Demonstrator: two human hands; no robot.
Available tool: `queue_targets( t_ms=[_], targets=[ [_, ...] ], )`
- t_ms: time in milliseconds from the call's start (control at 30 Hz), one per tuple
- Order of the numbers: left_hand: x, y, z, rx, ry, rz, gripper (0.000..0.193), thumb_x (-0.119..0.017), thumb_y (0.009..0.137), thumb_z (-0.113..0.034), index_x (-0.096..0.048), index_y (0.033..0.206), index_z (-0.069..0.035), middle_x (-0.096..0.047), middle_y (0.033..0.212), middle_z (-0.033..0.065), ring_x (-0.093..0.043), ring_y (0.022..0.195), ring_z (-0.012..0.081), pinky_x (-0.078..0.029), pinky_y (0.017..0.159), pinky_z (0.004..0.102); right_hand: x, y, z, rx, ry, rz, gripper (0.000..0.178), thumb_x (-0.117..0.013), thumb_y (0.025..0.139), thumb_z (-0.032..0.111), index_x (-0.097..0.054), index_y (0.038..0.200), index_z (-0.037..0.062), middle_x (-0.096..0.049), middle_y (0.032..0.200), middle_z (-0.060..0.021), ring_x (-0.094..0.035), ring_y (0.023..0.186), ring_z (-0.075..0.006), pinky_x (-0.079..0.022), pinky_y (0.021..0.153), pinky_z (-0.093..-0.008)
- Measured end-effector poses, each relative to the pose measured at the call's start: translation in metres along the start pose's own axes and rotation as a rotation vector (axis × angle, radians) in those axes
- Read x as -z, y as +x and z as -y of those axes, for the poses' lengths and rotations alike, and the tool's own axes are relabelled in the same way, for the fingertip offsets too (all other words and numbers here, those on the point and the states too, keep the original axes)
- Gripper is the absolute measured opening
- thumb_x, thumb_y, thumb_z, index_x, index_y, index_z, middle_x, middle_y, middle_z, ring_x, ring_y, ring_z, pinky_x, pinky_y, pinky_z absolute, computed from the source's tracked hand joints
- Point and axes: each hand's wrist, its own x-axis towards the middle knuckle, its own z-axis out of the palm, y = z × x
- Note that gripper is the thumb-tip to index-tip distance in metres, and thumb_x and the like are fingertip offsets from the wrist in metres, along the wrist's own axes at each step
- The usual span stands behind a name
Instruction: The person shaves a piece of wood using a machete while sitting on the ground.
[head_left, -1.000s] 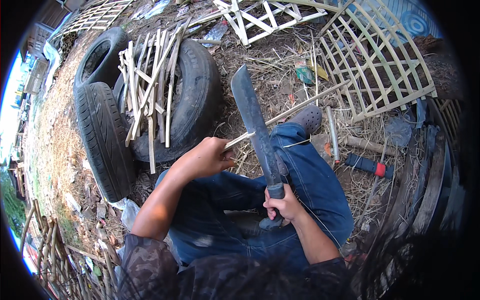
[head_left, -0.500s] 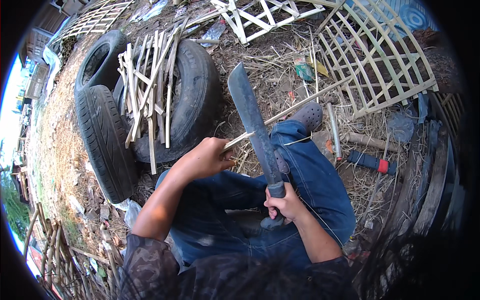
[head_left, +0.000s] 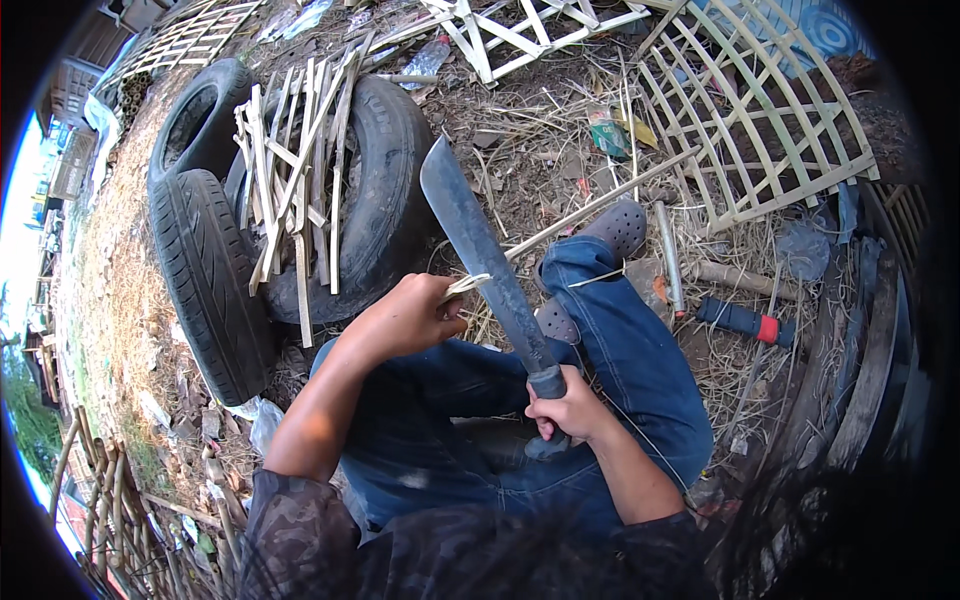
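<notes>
1. Bright daylight; straw-littered brown ground [head_left: 112, 270] at left is sunlit, far left edge totally blown out.
2. Small warm sun patch on the bare left forearm [head_left: 312, 435], softer shade mid-frame.
3. Long dark-grey steel machete blade [head_left: 482, 245] looks fairly crisp.
4. Fisheye rim goes black, bends the weathered brown planks [head_left: 868, 365]; bottom right's murky.

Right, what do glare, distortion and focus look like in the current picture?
Head view: white glare at the left edge, a sunlit patch on the bare left forearm; head view: fisheye bending, black rim; head view: blurred dark strands along the bottom, long grey metal machete blade fairly crisp.
</notes>
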Motion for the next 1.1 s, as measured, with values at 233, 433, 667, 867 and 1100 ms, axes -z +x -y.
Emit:
queue_targets(
  t_ms=[233, 433, 667, 867, 1100],
  targets=[
    [0.015, 0.001, -0.002, 0.114, 0.028, 0.041, 0.033, -0.077, 0.074, -0.013, -0.046, 0.071, -0.002, -0.044, 0.056, 0.0093, -0.042, 0.055, 0.0148, -0.039, 0.053, 0.0344, 0.012, -0.003, -0.002, 0.107, 0.478, 0.248, 0.018, -0.056, 0.076, -0.004, -0.042, 0.083, 0.0048, -0.043, 0.057, -0.0061, -0.045, 0.04, -0.0151, -0.043, 0.039, -0.0316],
    [-0.008, 0.004, -0.03, 0.119, -0.424, -0.141, 0.042, -0.079, 0.08, -0.017, -0.038, 0.07, -0.012, -0.038, 0.061, -0.0075, -0.037, 0.055, 0.0025, -0.032, 0.048, 0.0236, 0.019, 0.0, 0.003, 0.327, 0.391, -0.082, 0.017, -0.059, 0.076, -0.005, -0.046, 0.075, 0.0043, -0.049, 0.057, -0.0058, -0.051, 0.044, -0.0139, -0.046, 0.043, -0.0312],
    [-0.111, 0.035, -0.057, -0.088, -1.351, -0.438, 0.032, -0.062, 0.091, -0.007, -0.033, 0.079, -0.014, -0.04, 0.061, -0.0021, -0.042, 0.051, 0.0091, -0.044, 0.056, 0.0287, 0.022, 0.001, 0.002, 0.722, -0.14, -0.285, 0.014, -0.074, 0.08, 0.009, -0.066, 0.087, -0.0009, -0.065, 0.074, -0.0048, -0.059, 0.064, -0.0094, -0.047, 0.06, -0.0237],
    [-0.15, 0.047, -0.041, -0.26, -1.372, -0.481, 0.048, -0.074, 0.082, -0.046, -0.041, 0.087, -0.012, -0.045, 0.069, -0.0014, -0.048, 0.071, 0.0118, -0.046, 0.078, 0.0341, 0.027, -0.016, 0.007, 0.419, -0.033, -0.239, 0.009, -0.072, 0.079, 0.003, -0.064, 0.081, -0.0012, -0.066, 0.072, -0.007, -0.061, 0.06, -0.0119, -0.048, 0.057, -0.0244],
    [-0.093, -0.014, -0.011, 0.185, -0.977, 0.051, 0.101, -0.084, 0.071, -0.044, -0.026, 0.144, -0.005, -0.054, 0.118, 0.0119, -0.053, 0.111, 0.0212, -0.044, 0.096, 0.0378, 0.045, -0.026, 0.021, 0.482, -0.128, -0.198, 0.008, -0.073, 0.078, 0.002, -0.068, 0.083, -0.002, -0.066, 0.069, -0.0049, -0.061, 0.059, -0.0099, -0.048, 0.056, -0.0247]
  ],
)
